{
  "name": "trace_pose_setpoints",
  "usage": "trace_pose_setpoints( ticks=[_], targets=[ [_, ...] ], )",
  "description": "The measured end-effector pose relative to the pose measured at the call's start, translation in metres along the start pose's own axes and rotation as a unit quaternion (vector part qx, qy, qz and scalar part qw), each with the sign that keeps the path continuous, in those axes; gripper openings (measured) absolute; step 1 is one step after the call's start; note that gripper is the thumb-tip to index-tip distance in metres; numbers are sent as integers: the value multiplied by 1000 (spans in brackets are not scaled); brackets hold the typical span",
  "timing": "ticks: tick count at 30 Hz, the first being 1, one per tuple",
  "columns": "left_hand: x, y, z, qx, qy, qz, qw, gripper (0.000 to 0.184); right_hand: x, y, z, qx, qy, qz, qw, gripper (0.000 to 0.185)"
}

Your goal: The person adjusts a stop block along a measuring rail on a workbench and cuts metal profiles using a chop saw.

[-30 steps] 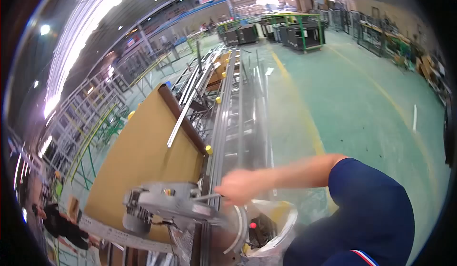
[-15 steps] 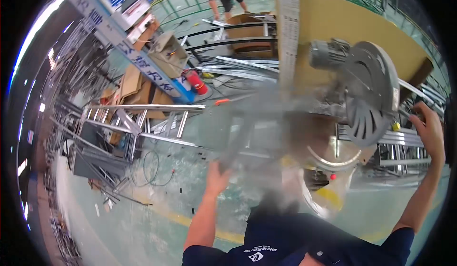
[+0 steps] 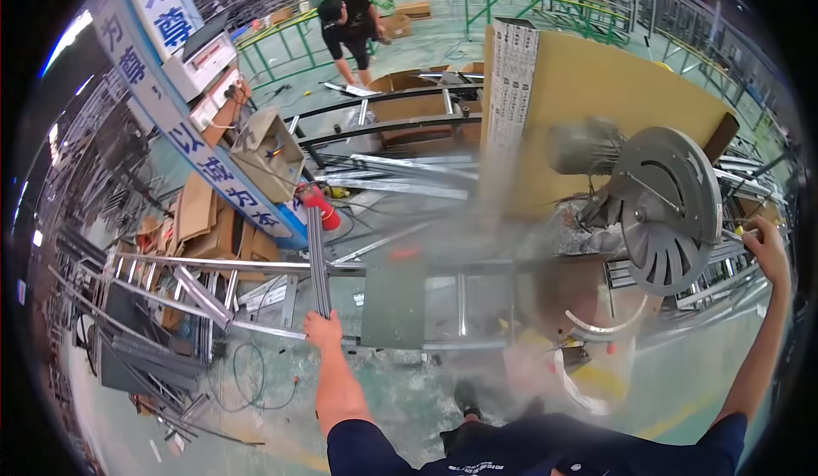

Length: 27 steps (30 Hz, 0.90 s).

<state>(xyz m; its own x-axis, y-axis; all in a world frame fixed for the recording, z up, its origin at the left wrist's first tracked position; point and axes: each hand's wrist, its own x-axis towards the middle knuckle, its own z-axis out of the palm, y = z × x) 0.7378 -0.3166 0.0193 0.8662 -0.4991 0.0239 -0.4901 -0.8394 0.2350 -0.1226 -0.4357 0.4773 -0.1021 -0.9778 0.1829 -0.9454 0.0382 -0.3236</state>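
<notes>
My left hand [image 3: 322, 329] is closed around the near end of a grey metal profile [image 3: 318, 259], which points away from me over a ladder-like metal frame. To its right lies a flat greenish plate [image 3: 394, 305] on that frame. A large grey cut-off saw [image 3: 669, 190] with a round blade guard stands on the right. My right hand [image 3: 769, 253] is at the saw's right side, fingers curled around what looks like its handle; the grip is partly hidden. The saw table's middle is blurred by a hazy patch.
The metal frame [image 3: 256, 329] runs leftward from the saw. Behind it are a red fire extinguisher [image 3: 322, 207], a blue-white pillar [image 3: 209, 156], and a tall tan board [image 3: 596, 92]. A cable [image 3: 247, 382] lies on the floor. Another person [image 3: 349, 28] bends down at the back.
My left hand has moved left and slightly up, and the profile in it now shows clearly. My right hand stays at the saw's right side. The view has tilted upward, showing more of the other person.
</notes>
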Motion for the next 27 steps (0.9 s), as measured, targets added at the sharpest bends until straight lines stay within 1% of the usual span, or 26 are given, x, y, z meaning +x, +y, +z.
trace_pose_setpoints(
  ticks=[2, 3, 5, 6, 7, 8, 9, 11, 13, 15, 16, 17, 19, 20, 21, 22, 23, 24, 25, 26, 27],
  targets=[
    [-1, 5, 2, 19, -28, 5, 999, 64, 0, 2, 1, 13, -1, 14, 1000, 14],
    [-5, 6, 3, 19, -32, 8, 999, 64, 2, 5, 1, 31, -4, 18, 999, 13],
    [-12, 7, 0, 46, 22, 63, 997, 77, 3, 9, 0, 11, 6, 20, 1000, 12],
    [-15, 7, -1, 50, 20, 64, 996, 77, 4, 12, -1, 13, 1, 22, 1000, 12],
    [-18, 7, -3, 53, 28, 72, 996, 83, 4, 17, 0, 17, -5, 26, 1000, 13],
    [-20, 8, -4, 56, 37, 81, 994, 89, 7, 31, 4, -9, 26, -22, 999, 14],
    [-22, 8, -5, 60, 37, 85, 994, 89, 6, 44, 5, -7, 24, -18, 1000, 14],
    [-26, 10, -7, 28, 55, 92, 994, 98, 2, 22, 1, 38, 5, 40, 998, 15],
    [-29, 12, -10, 17, 50, 92, 994, 100, 0, 23, 2, 39, -5, 53, 998, 16],
    [-32, 12, -9, 5, 43, 90, 995, 103, 0, 33, 5, 4, 71, 5, 997, 17],
    [-31, 9, -5, -2, 41, 88, 995, 102, -4, 18, -1, 48, 15, 59, 997, 22],
    [-30, 4, 0, -9, 38, 87, 995, 101, -2, 19, -3, 47, 14, 63, 997, 22],
    [-21, -10, 10, -41, 26, 80, 996, 96, -7, 30, -17, 234, -27, 85, 968, 34],
    [-17, -30, 31, 37, 123, 119, 984, 90, -6, 16, -22, 240, -63, 46, 968, 46],
    [-9, -44, 41, -29, 118, 99, 988, 88, -8, 36, -12, 247, -5, 58, 967, 47],
    [-27, -23, 11, -86, 72, 42, 993, 84, -9, 25, -14, 356, -13, 96, 930, 47],
    [-8, -49, 35, -92, 116, 58, 987, 78, -5, 38, -6, 337, -1, 70, 939, 47],
    [-32, -39, 14, -36, 269, 138, 953, 68, 4, 81, 7, 329, -54, 10, 943, 37],
    [-56, -24, -16, -32, 288, 145, 946, 61, 23, 121, 38, -10, 84, -235, 968, 36],
    [-79, -9, -34, -26, 316, 142, 938, 55, 30, 163, 77, 164, -52, 125, 977, 39],
    [-102, 3, -45, -23, 315, 141, 938, 55, 40, 193, 120, 2, -89, 242, 966, 41]
  ],
)
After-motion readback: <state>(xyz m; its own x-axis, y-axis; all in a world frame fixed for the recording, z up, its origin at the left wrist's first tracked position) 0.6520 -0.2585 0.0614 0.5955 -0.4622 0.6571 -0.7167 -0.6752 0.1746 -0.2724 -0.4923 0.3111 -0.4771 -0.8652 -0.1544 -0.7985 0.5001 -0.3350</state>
